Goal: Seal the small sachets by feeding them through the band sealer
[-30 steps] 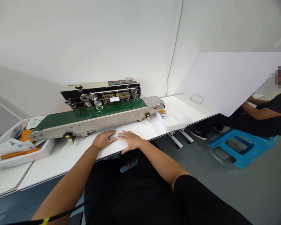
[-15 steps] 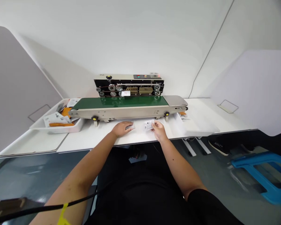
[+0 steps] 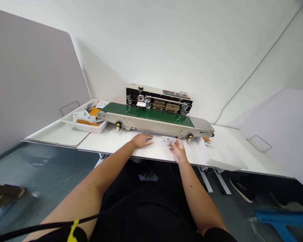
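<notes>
My right hand pinches a small white packet with dark print by its right edge, just above the table front. To its left, my left hand is closed with its fingers curled around a small pale packet, mostly hidden by the fingers. Behind both hands stands a band sealing machine with a green conveyor belt. Another white packet sits upright at the machine's rollers, above the belt's left half.
A white bin with white and orange packets stands at the belt's left end. Another white bin is at the right, partly under the machine. Grey dividers flank the white table. A blue stool and a person's shoe are at lower right.
The view has turned and tilted, so the machine and table appear further right and slanted. Both hands keep their packets at nearly the same place before the machine.
</notes>
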Available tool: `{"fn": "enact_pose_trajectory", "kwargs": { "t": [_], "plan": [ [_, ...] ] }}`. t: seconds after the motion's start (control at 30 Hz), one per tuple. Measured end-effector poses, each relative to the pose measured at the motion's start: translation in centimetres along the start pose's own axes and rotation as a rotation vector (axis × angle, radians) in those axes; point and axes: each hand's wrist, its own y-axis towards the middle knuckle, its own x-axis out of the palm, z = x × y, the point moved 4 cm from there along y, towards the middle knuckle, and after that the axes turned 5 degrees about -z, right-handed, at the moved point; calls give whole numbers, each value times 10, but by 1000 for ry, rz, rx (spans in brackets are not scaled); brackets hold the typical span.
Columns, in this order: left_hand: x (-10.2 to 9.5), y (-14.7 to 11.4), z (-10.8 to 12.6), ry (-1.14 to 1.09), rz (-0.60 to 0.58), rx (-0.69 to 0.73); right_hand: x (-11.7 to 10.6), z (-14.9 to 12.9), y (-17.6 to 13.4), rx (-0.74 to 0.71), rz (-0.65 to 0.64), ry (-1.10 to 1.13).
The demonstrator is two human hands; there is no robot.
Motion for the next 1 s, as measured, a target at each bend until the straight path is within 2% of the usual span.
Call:
{"fn": "enact_pose_trajectory", "kwargs": {
  "t": [0.2,0.33,0.43,0.5,0.57,0.7,0.77,0.87,1.0],
  "plan": [
    [1,-4,2,-16,-15,14,-5,-5,-4,-14,-27,11],
    [1,-5,2,-21,-19,18,0,-2,-8,-50,4,-39],
    [2,-4,1,-28,-23,17,3,-11,-2,-92,22,-117],
    [2,-2,0,-34,-25,17,-1,-31,12,-138,52,-177],
    [3,-1,0,-39,-22,17,-13,-63,35,-200,121,-242],
    [3,-1,1,-39,-6,9,-51,-135,95,-301,349,-405],
    [3,-2,1,-31,2,7,-67,-160,120,-316,462,-499],
    [2,-3,1,-17,10,14,-75,-175,147,-312,536,-626],
    [3,-2,0,-8,20,25,-61,-168,172,-277,479,-748]
  ]
}}
